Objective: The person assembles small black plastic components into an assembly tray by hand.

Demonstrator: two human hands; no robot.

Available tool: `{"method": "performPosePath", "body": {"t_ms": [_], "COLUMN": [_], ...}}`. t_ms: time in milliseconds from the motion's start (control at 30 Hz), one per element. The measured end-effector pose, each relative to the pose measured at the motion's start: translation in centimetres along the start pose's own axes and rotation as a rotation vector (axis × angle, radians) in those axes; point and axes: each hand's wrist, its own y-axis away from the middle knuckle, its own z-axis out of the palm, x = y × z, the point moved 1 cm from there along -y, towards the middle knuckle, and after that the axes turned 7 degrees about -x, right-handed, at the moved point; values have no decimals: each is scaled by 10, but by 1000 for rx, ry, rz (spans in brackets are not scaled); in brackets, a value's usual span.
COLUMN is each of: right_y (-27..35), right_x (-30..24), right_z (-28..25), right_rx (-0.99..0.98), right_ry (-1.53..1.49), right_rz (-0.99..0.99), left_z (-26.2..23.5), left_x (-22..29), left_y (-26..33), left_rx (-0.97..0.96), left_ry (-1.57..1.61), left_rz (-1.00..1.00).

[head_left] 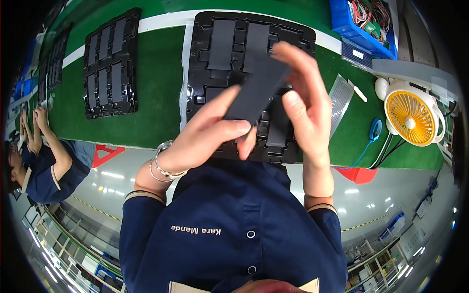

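A flat, dark grey rectangular piece [259,88] is tilted in the air above a black moulded tray [198,83]. My left hand [210,124] grips its near end, with the thumb on top and fingers underneath. Beside its far end is my right hand [312,107], thumb and fingers apart and curved; its fingertips are slightly blurred, and I cannot tell whether they touch the piece. Similar dark pieces, such as one at the upper left [222,44], lie in the tray's compartments. My hands and the held piece hide the tray's middle.
A second black tray [111,63] with similar pieces lies left on the green table [159,83]. On the right are a white fan with an orange grille [409,118], a white-handled tool [357,91], a blue cable [375,130] and a blue bin [342,22]. Another person [53,166] works far left.
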Motion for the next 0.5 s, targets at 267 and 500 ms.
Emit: {"method": "performPosePath", "body": {"t_ms": [267,500], "right_y": [-2,-7], "right_x": [8,-4], "right_z": [-8,-5], "right_rx": [-96,-94], "right_ry": [200,495], "right_rz": [93,-71], "left_z": [0,-7], "left_x": [-20,-14], "left_y": [-4,-2], "left_rx": [-397,18], "left_ry": [772,64], "left_rz": [-282,-62]}}
